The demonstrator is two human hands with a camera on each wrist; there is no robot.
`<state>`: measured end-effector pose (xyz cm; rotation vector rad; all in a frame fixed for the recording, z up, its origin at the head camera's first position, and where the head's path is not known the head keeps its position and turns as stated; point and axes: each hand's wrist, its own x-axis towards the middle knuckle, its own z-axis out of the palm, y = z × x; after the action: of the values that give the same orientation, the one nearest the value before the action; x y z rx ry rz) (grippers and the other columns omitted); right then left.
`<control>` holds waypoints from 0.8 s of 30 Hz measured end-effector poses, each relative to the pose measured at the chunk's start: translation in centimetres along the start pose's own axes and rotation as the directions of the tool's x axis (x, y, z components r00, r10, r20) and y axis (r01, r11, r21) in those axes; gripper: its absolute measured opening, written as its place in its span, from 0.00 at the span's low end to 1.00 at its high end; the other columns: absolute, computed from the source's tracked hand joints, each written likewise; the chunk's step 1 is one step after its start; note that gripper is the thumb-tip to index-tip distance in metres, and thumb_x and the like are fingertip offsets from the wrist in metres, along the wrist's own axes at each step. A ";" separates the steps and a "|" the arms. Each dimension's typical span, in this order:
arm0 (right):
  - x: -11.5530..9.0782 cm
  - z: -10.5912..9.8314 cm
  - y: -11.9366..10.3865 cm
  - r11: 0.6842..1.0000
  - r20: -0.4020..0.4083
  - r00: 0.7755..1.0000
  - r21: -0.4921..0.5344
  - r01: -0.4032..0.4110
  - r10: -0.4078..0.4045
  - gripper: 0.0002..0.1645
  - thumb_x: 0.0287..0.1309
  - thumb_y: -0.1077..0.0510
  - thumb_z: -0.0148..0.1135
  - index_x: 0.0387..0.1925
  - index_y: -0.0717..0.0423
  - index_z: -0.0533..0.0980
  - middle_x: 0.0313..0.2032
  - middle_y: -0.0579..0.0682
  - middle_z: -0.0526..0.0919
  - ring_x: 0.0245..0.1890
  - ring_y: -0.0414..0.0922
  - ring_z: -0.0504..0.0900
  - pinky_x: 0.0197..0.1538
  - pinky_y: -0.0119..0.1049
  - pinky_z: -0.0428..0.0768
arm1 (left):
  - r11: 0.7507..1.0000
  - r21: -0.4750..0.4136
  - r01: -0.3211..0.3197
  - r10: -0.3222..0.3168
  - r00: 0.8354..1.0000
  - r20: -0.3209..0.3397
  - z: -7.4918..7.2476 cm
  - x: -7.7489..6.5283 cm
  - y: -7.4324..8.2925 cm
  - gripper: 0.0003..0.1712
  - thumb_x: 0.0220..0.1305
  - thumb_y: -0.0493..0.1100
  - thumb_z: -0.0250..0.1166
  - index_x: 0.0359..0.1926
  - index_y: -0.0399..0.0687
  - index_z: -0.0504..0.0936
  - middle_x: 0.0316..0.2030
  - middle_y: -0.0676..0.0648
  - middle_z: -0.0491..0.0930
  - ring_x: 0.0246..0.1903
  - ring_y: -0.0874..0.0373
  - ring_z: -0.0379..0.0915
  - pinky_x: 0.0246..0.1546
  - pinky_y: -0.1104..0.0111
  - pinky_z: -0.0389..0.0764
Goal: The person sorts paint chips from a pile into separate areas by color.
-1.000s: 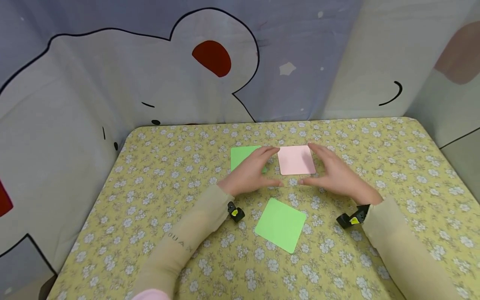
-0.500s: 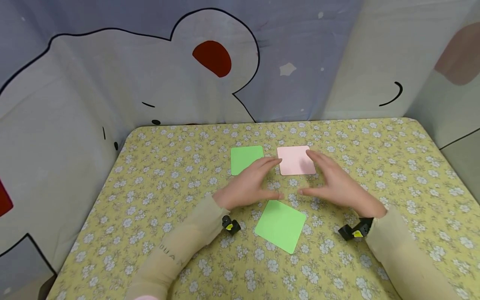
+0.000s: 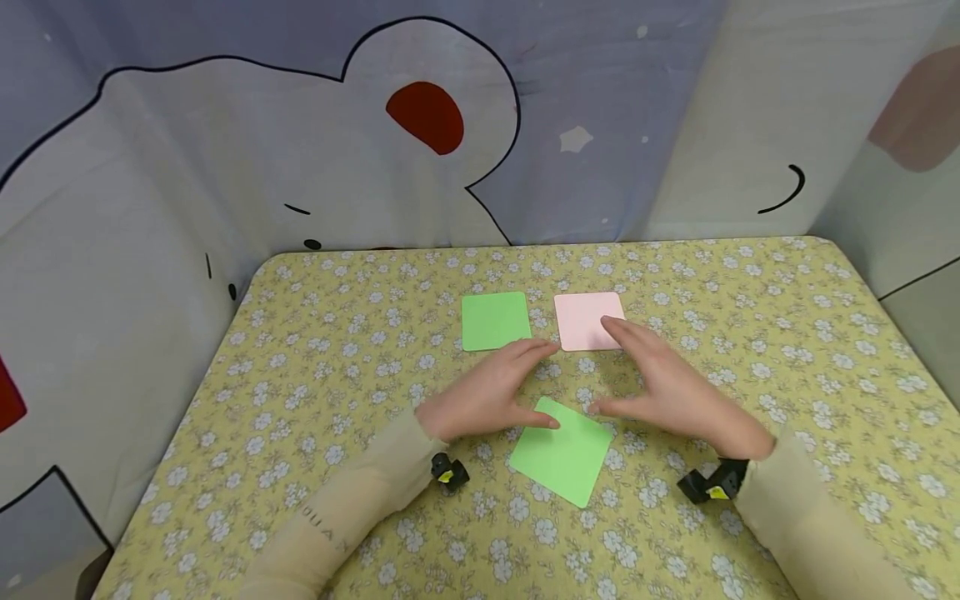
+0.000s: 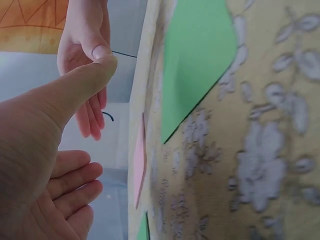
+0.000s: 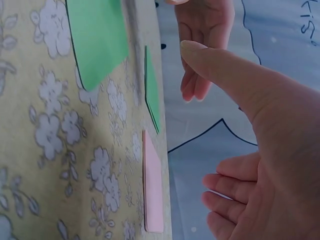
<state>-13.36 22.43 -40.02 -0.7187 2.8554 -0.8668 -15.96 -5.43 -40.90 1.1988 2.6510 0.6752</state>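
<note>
My left hand [image 3: 491,392] hovers over the table with fingers extended and thumb apart, holding nothing. Opposite it, my right hand [image 3: 667,383] is held the same way, palm facing the left one. Below and between the thumbs lies a green square card [image 3: 564,458], turned at an angle; the left thumb overlaps its far corner in the head view. Farther back a second green card [image 3: 495,321] lies squared to the table. Right of that is a pink card [image 3: 585,321], partly covered by the right fingertips. In the right wrist view, both hands stand off the cloth.
A yellow flowered cloth [image 3: 300,417] covers the table. Behind it hangs a pale curtain [image 3: 585,125] with cartoon shapes, which continues along both sides. A black wrist camera [image 3: 448,472] sits on the left sleeve, and another camera [image 3: 712,482] on the right.
Both hands have drawn back toward the body, keeping their spread pose. The far green card has come fully into sight. All the cards lie where they were.
</note>
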 end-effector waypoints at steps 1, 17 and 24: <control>-0.1 0.1 -0.2 1.000 0.006 1.000 0.001 0.000 0.000 0.72 0.49 0.29 0.75 0.80 0.61 0.50 0.76 0.63 0.55 0.74 0.64 0.55 0.68 0.68 0.62 | 1.000 0.002 -0.001 0.001 1.000 0.006 0.1 -0.2 0.0 0.59 0.56 0.68 0.73 0.79 0.45 0.59 0.74 0.44 0.61 0.73 0.53 0.55 0.72 0.62 0.59; -1.5 2.1 -1.2 0.998 0.062 0.997 -0.035 0.051 -0.049 0.75 0.44 0.27 0.76 0.78 0.65 0.52 0.76 0.63 0.54 0.74 0.62 0.54 0.70 0.62 0.61 | 1.000 -0.012 -0.013 0.014 0.997 0.071 1.1 -1.9 0.2 0.62 0.52 0.67 0.77 0.78 0.43 0.60 0.74 0.45 0.62 0.73 0.54 0.55 0.73 0.65 0.58; -2.0 2.9 -1.5 0.997 0.065 0.996 -0.023 0.069 -0.067 0.74 0.42 0.29 0.79 0.77 0.66 0.55 0.75 0.63 0.56 0.74 0.62 0.56 0.69 0.61 0.64 | 1.000 -0.010 -0.017 0.018 0.995 0.096 1.5 -2.2 0.1 0.65 0.48 0.68 0.79 0.78 0.43 0.60 0.73 0.46 0.62 0.73 0.55 0.55 0.73 0.66 0.57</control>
<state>-10.35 20.75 -41.77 -0.8358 2.8056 -0.8015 -13.90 -6.51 -42.23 1.2208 2.5594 0.6161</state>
